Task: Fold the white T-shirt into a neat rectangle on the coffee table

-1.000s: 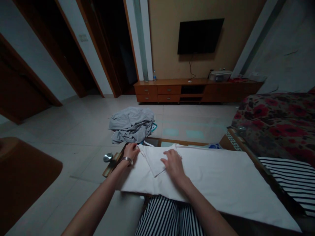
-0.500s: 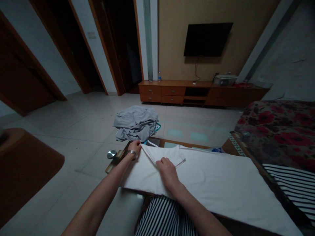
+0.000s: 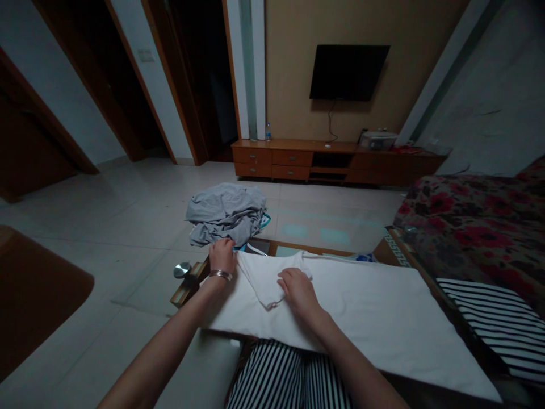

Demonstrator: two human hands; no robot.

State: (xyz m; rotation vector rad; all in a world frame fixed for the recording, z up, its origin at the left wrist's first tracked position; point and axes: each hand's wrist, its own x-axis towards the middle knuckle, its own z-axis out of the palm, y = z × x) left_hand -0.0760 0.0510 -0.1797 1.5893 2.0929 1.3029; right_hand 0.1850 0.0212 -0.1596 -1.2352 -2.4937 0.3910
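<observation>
A long white garment (image 3: 366, 307), probably a T-shirt, lies spread over a low table in front of me, with a folded-over flap (image 3: 264, 278) at its left part. My left hand (image 3: 222, 258), with a metal bracelet at the wrist, is closed at the far left edge of the garment by the flap's corner; its fingertips are partly hidden. My right hand (image 3: 300, 292) rests over the flap's right side. Its fingers are loosely bent and somewhat apart, with no cloth gripped between them.
A heap of grey clothes (image 3: 227, 213) sits beyond the table's left end. A round metal object (image 3: 182, 270) is by the table's left corner. Striped fabric (image 3: 494, 318) lies at the right, near a flowered sofa cover (image 3: 468, 216). A brown seat (image 3: 38, 301) stands left.
My right hand has let go of the flap's edge and shifted right; the flap's point now lies lower on the garment. My left hand has turned more upright at the edge.
</observation>
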